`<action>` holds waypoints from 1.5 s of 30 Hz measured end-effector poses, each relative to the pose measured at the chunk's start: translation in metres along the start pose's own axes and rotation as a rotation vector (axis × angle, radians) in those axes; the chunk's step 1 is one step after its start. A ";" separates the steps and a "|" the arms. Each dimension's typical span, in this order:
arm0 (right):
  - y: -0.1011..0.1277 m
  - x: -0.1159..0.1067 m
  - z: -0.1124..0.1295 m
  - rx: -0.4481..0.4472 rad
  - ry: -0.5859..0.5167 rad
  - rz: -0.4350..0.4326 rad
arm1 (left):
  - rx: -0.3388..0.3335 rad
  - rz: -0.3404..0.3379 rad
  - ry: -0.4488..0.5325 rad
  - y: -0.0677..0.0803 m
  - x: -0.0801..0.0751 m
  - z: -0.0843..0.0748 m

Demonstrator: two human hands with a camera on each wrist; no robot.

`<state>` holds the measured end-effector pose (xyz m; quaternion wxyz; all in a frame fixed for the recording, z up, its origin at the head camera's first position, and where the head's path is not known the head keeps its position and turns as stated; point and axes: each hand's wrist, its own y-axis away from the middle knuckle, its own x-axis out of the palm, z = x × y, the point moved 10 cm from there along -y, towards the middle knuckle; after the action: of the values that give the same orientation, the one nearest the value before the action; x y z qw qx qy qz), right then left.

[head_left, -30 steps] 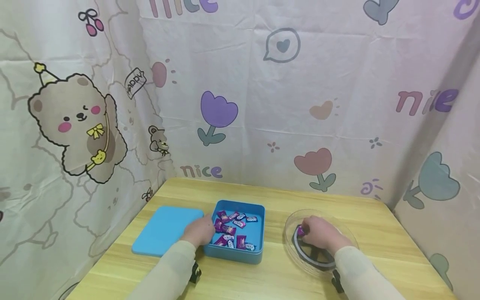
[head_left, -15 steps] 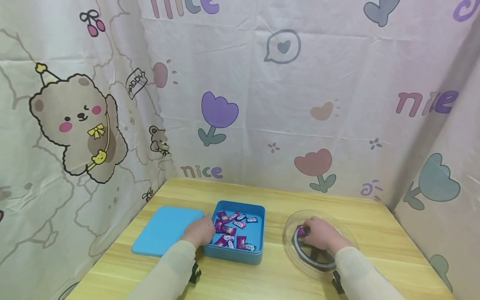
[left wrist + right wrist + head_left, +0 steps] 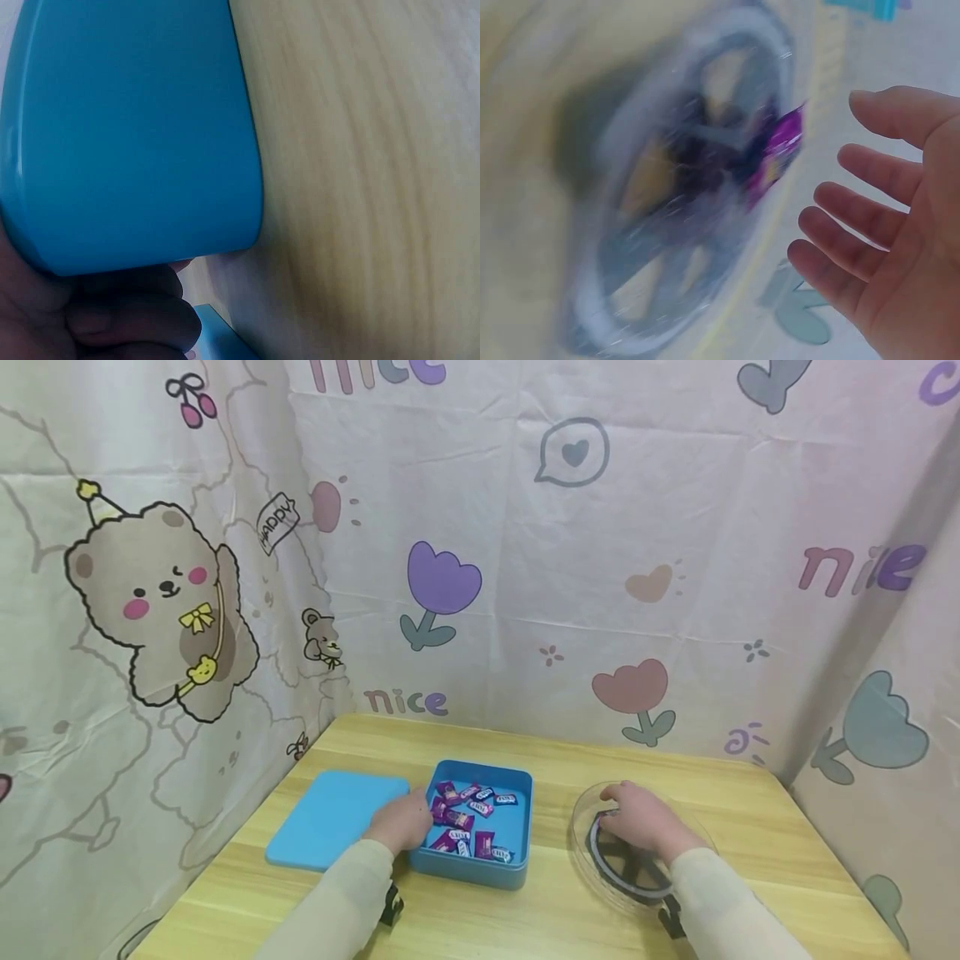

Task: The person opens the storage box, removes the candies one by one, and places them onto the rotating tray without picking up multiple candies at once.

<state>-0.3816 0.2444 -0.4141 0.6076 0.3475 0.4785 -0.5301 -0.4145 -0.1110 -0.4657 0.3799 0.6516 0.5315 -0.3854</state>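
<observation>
A left hand (image 3: 401,822) grips the side of a blue box (image 3: 468,868) of wrapped candies (image 3: 456,817) on the tabletop (image 3: 540,927). The right hand's (image 3: 641,817) grip is loose, fingers parted, at a clear dish (image 3: 582,862) holding a purple candy (image 3: 782,145).

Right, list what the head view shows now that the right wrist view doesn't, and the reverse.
Head only: the left hand at the side of the blue box, the wrapped candies inside, and the flat blue lid.
Right wrist only: the palm side of the right hand, plus a clear look at a purple wrapper.
Both: the right hand, the dark spoked wheel shape and patterned cloth.
</observation>
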 end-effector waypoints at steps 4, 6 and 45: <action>-0.002 -0.010 0.024 -0.045 0.022 -0.023 | -0.002 -0.002 -0.007 0.000 -0.002 -0.001; -0.003 -0.012 0.037 -0.062 0.020 -0.024 | -0.001 -0.003 -0.007 0.000 -0.002 -0.001; -0.027 0.070 0.167 -0.349 0.153 0.111 | 0.021 -0.005 -0.013 0.002 -0.003 -0.005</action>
<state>-0.3737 0.0617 -0.4284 0.6487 0.3022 0.5881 -0.3768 -0.4123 -0.1082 -0.4605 0.3755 0.6516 0.5269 -0.3960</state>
